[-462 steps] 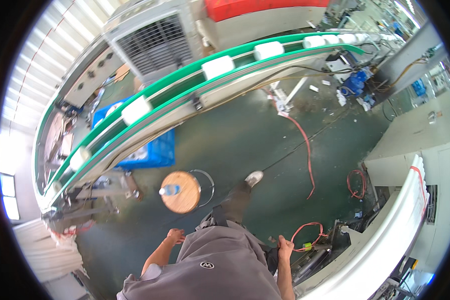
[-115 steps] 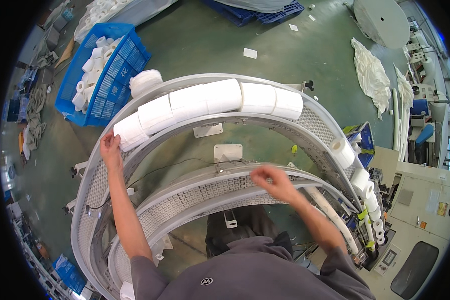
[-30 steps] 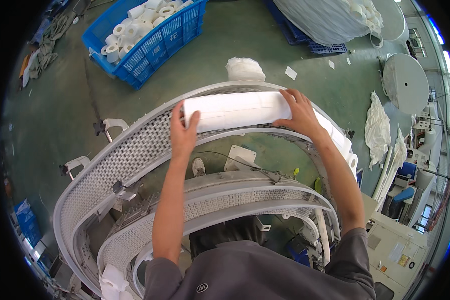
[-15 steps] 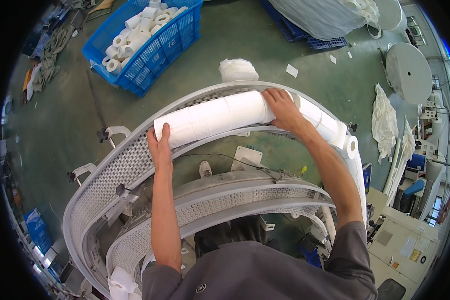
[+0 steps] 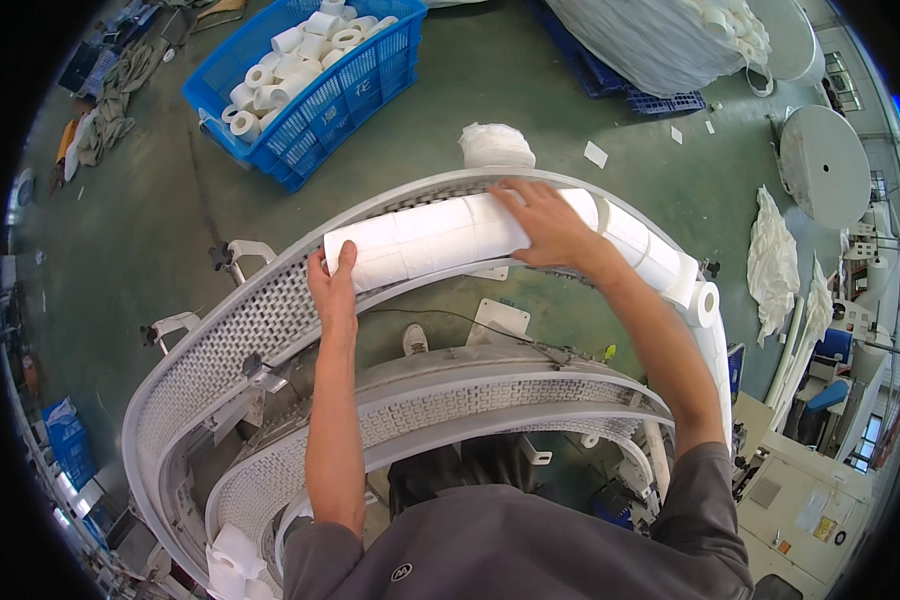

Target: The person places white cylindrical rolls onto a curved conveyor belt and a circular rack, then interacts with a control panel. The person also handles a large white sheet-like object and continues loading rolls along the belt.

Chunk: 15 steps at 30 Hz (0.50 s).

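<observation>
A row of white toilet rolls (image 5: 432, 237) lies end to end on the curved conveyor (image 5: 260, 312), between its metal side rails. My left hand (image 5: 334, 282) closes on the row's left end, thumb on the near side and fingers under or behind the end face, partly hidden. Across the row farther right lies my right hand (image 5: 548, 222), its fingers over the far side and the thumb toward the near side. More toilet rolls (image 5: 642, 245) follow to the right of that hand along the bend, and one roll (image 5: 705, 303) there shows its open core.
A blue crate (image 5: 315, 125) heaped with loose rolls stands on the floor beyond the conveyor. A white bundle (image 5: 497, 146) sits just outside the far rail. Nearer me curves a second conveyor track (image 5: 450, 396). Machinery (image 5: 805, 495) stands at the right.
My right hand has shifted left along the row of rolls. The left hand stays at the row's left end. The whole view has moved slightly, with the surroundings shifting right and down.
</observation>
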Available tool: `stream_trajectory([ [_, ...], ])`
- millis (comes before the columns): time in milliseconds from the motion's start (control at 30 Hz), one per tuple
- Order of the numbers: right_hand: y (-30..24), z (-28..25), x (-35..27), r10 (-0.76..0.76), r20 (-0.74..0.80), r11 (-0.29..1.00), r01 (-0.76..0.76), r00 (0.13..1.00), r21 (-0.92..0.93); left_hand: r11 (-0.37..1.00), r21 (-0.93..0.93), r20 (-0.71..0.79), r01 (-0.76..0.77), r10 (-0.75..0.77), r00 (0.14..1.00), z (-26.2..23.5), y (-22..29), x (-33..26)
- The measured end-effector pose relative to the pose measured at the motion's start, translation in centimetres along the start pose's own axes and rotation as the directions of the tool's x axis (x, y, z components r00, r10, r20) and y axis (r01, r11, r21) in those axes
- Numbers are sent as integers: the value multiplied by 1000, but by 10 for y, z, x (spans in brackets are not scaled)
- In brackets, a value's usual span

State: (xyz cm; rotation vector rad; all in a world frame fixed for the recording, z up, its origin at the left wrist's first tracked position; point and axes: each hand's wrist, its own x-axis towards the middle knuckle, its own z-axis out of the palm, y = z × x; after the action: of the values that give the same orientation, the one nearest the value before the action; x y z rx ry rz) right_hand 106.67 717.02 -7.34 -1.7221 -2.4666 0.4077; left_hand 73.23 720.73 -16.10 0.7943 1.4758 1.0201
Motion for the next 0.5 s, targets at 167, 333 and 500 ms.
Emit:
stream_trajectory([
  [167,-5,18,47,41,284,999,-36,958,-23,1000,-1,-30,-19,19,999,-4,-2,1],
  [333,-6,13,65,-20,333,996,-9,943,86,994,100,-172,-32,49,984,-4,-1,-5],
  [500,-84,-47,53,-131,-166,985,147,977,88,909,6,-240,-416,405,882,-30,105,-97],
])
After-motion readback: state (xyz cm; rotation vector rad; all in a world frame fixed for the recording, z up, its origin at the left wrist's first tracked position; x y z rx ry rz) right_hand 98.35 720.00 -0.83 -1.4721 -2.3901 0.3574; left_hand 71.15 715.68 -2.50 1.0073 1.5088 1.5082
